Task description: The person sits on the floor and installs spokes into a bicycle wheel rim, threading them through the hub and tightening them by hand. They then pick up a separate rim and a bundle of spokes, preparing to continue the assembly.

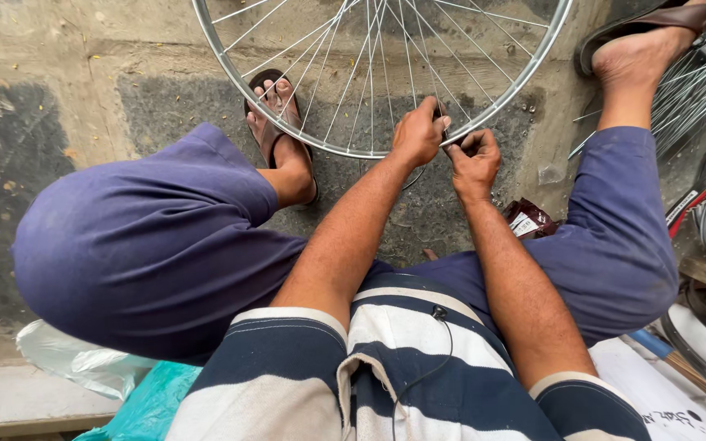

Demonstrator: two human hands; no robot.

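Two hands meet at one spoked wheel rim (386,151): the left hand (418,135) and the right hand (474,159). Two sandalled feet show, one (275,114) left of the hands, one (639,45) up right. One dark packet (529,219) lies just right of the right hand.

A shiny silver wheel rim (353,151) with thin silver spokes sits above blue-violet trousers (149,245). Below the trousers is a navy and cream striped shirt (418,376). Left of the rim's lower edge is a brown sandal (265,135); lower left lies teal plastic (145,404).
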